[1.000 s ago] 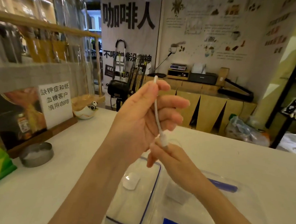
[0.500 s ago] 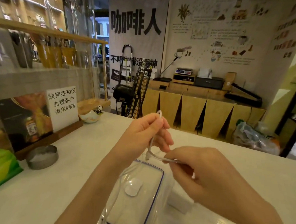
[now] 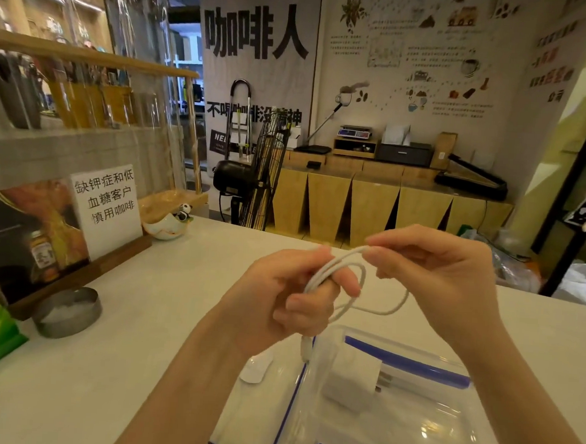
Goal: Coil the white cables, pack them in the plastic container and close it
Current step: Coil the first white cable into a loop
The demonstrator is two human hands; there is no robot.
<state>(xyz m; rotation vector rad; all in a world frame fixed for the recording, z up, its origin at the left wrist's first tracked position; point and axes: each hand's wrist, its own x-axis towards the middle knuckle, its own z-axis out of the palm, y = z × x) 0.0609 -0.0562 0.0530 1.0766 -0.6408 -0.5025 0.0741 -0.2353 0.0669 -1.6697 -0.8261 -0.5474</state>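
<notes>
My left hand (image 3: pixel 280 300) has its fingers curled round the white cable (image 3: pixel 358 303), with a couple of turns looped over the outstretched finger and the thumb pressing them in place. One plug end of the cable hangs down from under that hand, just above the container. My right hand (image 3: pixel 436 275) pinches the same cable between thumb and forefinger at the top of the loop, just beside the left fingertips. From there the cable sags in an open loop between the two hands, hanging in the air above the counter.

Directly below my hands I see the clear plastic container (image 3: pixel 443 433), open, sitting on the white counter (image 3: pixel 104 364). Inside it lies a white charger plug (image 3: pixel 350 379) with its prongs pointing right. The container's clear lid (image 3: pixel 259 408), edged in blue, lies flat on the counter touching its left side.

Further left on the counter I see a round metal tin (image 3: pixel 68 311), a sign with printed characters (image 3: pixel 105 207) in a wooden stand, and a small white bowl (image 3: pixel 164 229) with a panda figure (image 3: pixel 184 211) on it.
</notes>
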